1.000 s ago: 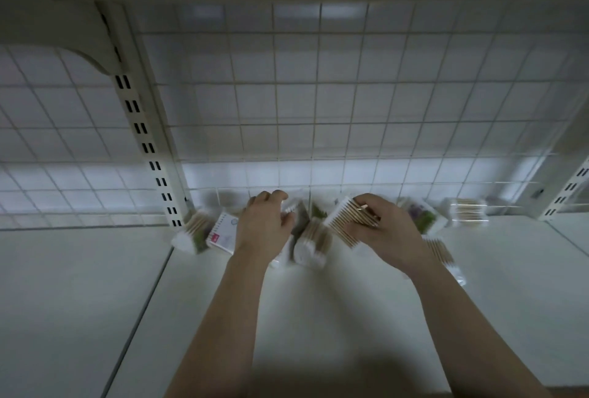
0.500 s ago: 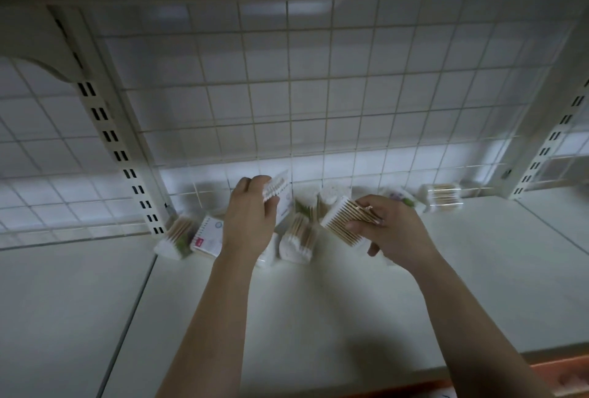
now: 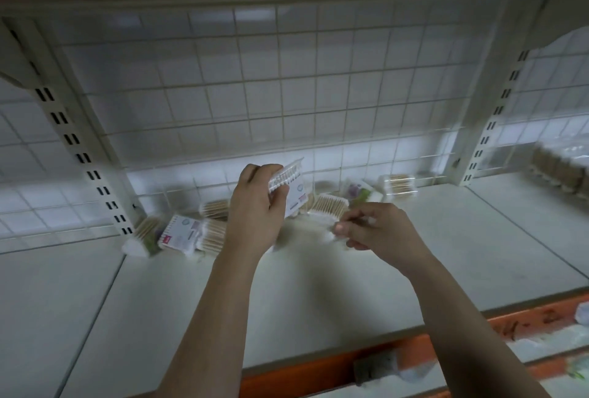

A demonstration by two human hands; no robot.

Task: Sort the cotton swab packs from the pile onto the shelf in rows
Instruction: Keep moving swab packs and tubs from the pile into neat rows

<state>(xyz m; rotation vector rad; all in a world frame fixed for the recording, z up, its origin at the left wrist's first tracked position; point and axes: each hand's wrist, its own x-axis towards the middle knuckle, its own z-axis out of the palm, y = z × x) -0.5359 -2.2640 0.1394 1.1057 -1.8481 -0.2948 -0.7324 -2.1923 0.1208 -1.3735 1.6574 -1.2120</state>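
My left hand grips a flat cotton swab pack with a white label and holds it lifted above the shelf. Beside it, my right hand pinches a clear pack of wooden-stick swabs by its near end. Several loose packs lie in a pile against the wire grid at the back of the white shelf. More packs lie further right along the back.
A wire grid back panel closes the shelf, with slotted uprights at left and right. The orange front edge runs below. Stocked goods fill the neighbouring bay at right.
My left hand has lifted its labelled pack out of the pile and raised it. My right hand keeps hold of the wooden-stick pack. The view has drawn back and shifted right.
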